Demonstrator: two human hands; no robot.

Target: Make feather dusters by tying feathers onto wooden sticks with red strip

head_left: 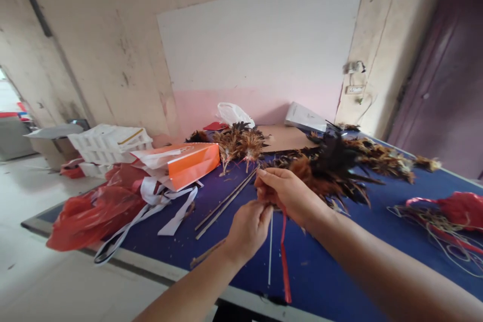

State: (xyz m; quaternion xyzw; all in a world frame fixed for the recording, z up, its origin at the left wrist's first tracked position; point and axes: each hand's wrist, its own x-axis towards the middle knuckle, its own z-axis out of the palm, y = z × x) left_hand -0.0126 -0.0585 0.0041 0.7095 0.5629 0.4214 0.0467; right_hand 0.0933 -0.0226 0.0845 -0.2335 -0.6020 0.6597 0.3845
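Observation:
My left hand (251, 226) is closed around the thin stick of a feather duster, just in front of my right hand. The bare stick (207, 254) shows again beyond my left wrist. Dark and rust-brown feathers (335, 161) fan out behind my right forearm, the black ones blurred. My right hand (283, 191) is closed against the left, its fingers bent together where the feathers meet the stick. Out from under it hangs a red plastic strip (285, 266), reaching toward the near table edge. My fingers hide the place where strip and stick meet.
Two loose sticks (226, 204) lie on the blue table (234, 287). Feather bundles (239, 143) rest behind them, more feathers (388, 158) at right. An orange bag (192, 163) and red plastic bag (98, 214) stand left; tangled string (449, 241) lies right.

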